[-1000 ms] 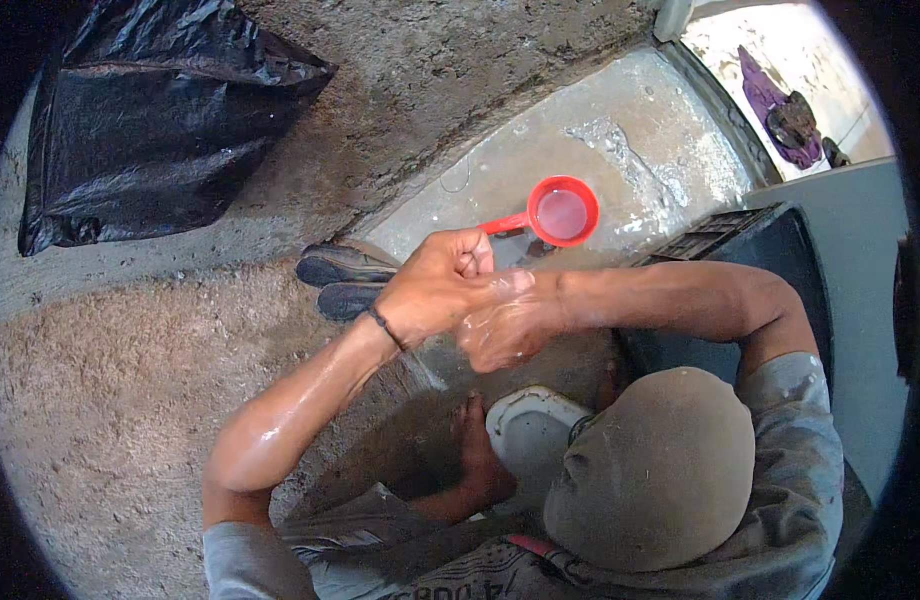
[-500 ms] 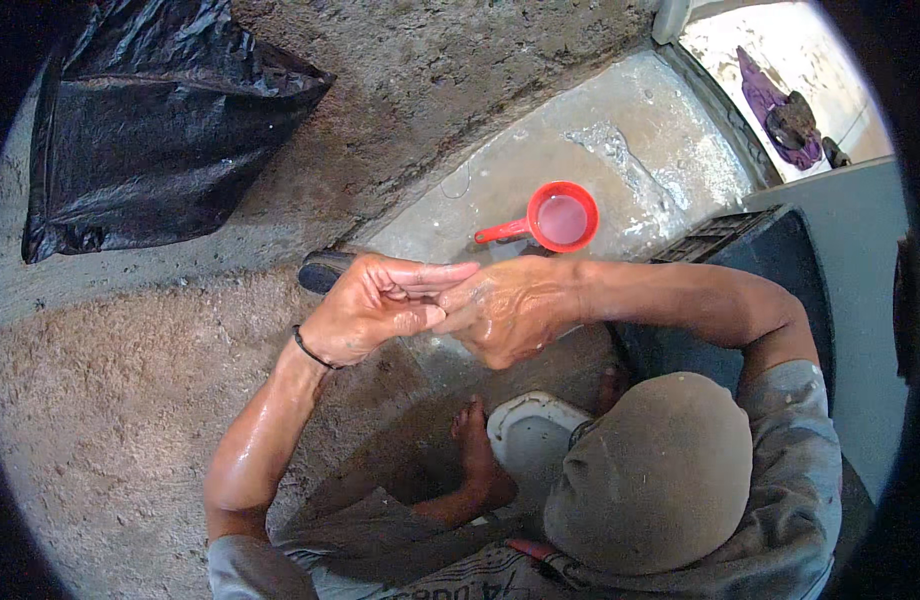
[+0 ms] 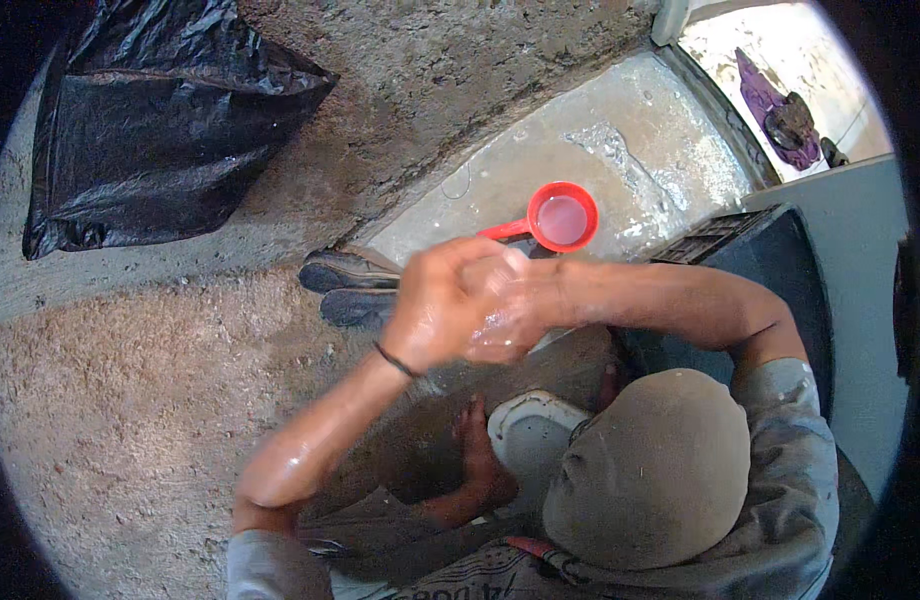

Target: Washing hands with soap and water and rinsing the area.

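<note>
My left hand (image 3: 432, 315), with a dark band at its wrist, is wrapped over my right hand (image 3: 505, 318), the two pressed together in front of me. Both look wet and shiny, and motion blurs the left fingers. The right fingers are hidden behind the left hand. Just beyond the hands stands a red dipper (image 3: 588, 222) holding cloudy, pale liquid, its handle pointing left. Below the hands, between my bare feet, sits a whitish basin (image 3: 500, 425).
A pair of dark shoes (image 3: 345, 272) lies left of the hands. At the upper left rests a black plastic bag (image 3: 160, 150). A dark tub (image 3: 770, 320) stands to the right. Purple cloth (image 3: 755, 85) lies in the bright doorway at upper right.
My left hand has moved right, from meeting the right hand at the fingertips to lying over it. Both shoes now show more fully.
</note>
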`<action>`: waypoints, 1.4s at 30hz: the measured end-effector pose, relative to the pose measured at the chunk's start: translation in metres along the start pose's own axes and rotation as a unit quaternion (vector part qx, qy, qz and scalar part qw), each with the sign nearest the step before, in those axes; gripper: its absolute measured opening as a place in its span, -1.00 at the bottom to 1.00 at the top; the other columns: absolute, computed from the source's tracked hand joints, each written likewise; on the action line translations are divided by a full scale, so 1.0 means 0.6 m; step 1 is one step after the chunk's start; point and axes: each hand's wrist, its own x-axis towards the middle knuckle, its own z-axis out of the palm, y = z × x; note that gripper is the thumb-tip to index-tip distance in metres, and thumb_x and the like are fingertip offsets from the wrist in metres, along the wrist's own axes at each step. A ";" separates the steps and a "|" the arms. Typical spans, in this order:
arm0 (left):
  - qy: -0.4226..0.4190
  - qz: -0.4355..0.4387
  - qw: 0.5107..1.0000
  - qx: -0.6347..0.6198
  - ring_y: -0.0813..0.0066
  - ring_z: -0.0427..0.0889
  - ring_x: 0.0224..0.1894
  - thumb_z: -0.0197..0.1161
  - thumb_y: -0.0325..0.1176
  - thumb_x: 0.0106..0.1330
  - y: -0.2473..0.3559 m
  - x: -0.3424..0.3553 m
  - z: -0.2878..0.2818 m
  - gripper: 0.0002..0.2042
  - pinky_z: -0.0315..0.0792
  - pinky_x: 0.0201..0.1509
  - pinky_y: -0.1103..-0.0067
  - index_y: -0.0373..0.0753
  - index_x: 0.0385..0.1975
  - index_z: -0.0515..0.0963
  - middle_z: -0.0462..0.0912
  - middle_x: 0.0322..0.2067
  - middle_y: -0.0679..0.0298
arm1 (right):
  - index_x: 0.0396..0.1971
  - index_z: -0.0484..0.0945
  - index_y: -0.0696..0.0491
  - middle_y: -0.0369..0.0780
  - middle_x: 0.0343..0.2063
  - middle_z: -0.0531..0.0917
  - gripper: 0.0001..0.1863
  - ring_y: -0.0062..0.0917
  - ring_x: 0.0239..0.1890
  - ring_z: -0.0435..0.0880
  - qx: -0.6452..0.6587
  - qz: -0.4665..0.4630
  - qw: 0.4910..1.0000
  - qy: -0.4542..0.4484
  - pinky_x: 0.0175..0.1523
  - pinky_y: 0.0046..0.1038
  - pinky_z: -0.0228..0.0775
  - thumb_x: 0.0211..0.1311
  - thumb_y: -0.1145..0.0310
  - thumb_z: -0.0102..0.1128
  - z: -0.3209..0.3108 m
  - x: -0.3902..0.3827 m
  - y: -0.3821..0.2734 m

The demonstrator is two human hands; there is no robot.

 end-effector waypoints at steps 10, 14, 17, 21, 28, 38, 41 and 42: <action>0.078 0.221 0.911 0.338 -0.11 0.02 0.63 0.34 0.29 0.23 0.066 -0.002 0.075 0.04 -0.14 0.61 -0.16 -0.40 0.51 0.17 0.10 0.56 -0.15 | -0.02 0.63 0.14 -0.06 0.02 0.63 -0.62 -0.24 0.11 0.54 -0.102 0.327 0.933 0.108 0.16 -0.18 0.36 0.32 0.21 0.12 0.049 -0.007 0.077; 0.111 0.134 0.945 0.279 -0.28 -0.11 0.64 0.30 0.38 0.21 0.019 0.012 0.037 0.17 -0.17 0.60 -0.21 -0.39 0.60 -0.03 -0.10 0.59 -0.29 | 0.12 0.60 0.17 0.03 0.17 0.56 -0.50 -0.13 0.15 0.49 -0.213 0.313 0.906 0.190 0.16 -0.11 0.30 0.33 0.13 0.14 -0.013 -0.023 0.060; 0.108 0.126 0.953 0.254 -0.48 -0.23 0.62 0.35 0.34 0.23 0.030 -0.021 0.081 0.20 -0.15 0.57 -0.26 -0.36 0.63 -0.14 -0.27 0.58 -0.43 | 0.14 0.50 0.19 0.07 0.16 0.52 -0.42 0.01 0.29 0.43 -0.120 0.362 0.910 0.163 0.24 -0.03 0.31 0.29 0.06 0.22 -0.047 -0.018 0.029; 0.111 0.112 0.955 0.253 -0.44 -0.31 0.63 0.39 0.20 0.29 0.025 -0.029 0.096 0.11 -0.18 0.57 -0.24 -0.34 0.63 -0.08 -0.33 0.59 -0.38 | 0.03 0.43 0.24 0.08 0.02 0.48 -0.45 0.01 0.13 0.48 -0.102 0.500 0.852 0.118 0.09 0.03 0.33 0.23 0.11 0.24 -0.057 -0.002 0.010; 0.222 0.097 0.969 -0.046 -0.15 0.21 0.57 0.18 -0.31 0.55 0.033 -0.007 0.099 -0.29 0.10 0.61 0.25 -0.57 0.53 0.05 0.23 0.49 -0.29 | -0.04 0.41 0.19 0.02 -0.07 0.47 -0.58 -0.05 0.02 0.49 -0.171 0.513 0.795 0.274 -0.01 -0.01 0.31 0.23 0.25 0.25 -0.065 0.014 0.034; 0.215 -0.099 0.704 -0.669 0.33 0.52 0.31 0.13 -0.63 0.40 0.083 0.031 0.096 -0.54 0.37 0.50 0.34 -0.34 0.31 0.37 0.54 0.24 0.15 | -0.12 0.41 0.18 -0.01 -0.14 0.45 -0.52 -0.09 -0.05 0.46 -0.237 0.493 0.782 0.300 -0.10 -0.07 0.23 -0.06 0.33 0.33 -0.073 0.006 0.032; 0.197 -0.090 0.668 -0.712 0.29 0.47 0.37 0.09 -0.69 0.32 0.087 0.026 0.105 -0.46 0.28 0.56 0.31 -0.34 0.34 0.33 0.50 0.28 0.12 | -0.14 0.42 0.18 -0.01 -0.16 0.45 -0.53 -0.10 -0.08 0.47 -0.244 0.495 0.779 0.296 -0.12 -0.07 0.24 -0.07 0.33 0.33 -0.073 0.004 0.034; 0.203 -0.105 0.652 -0.723 0.28 0.45 0.38 0.07 -0.72 0.28 0.087 0.026 0.107 -0.43 0.26 0.57 0.30 -0.34 0.35 0.32 0.49 0.29 0.11 | -0.15 0.43 0.17 -0.02 -0.17 0.46 -0.54 -0.11 -0.09 0.47 -0.240 0.493 0.783 0.294 -0.13 -0.07 0.24 -0.07 0.33 0.33 -0.074 0.004 0.034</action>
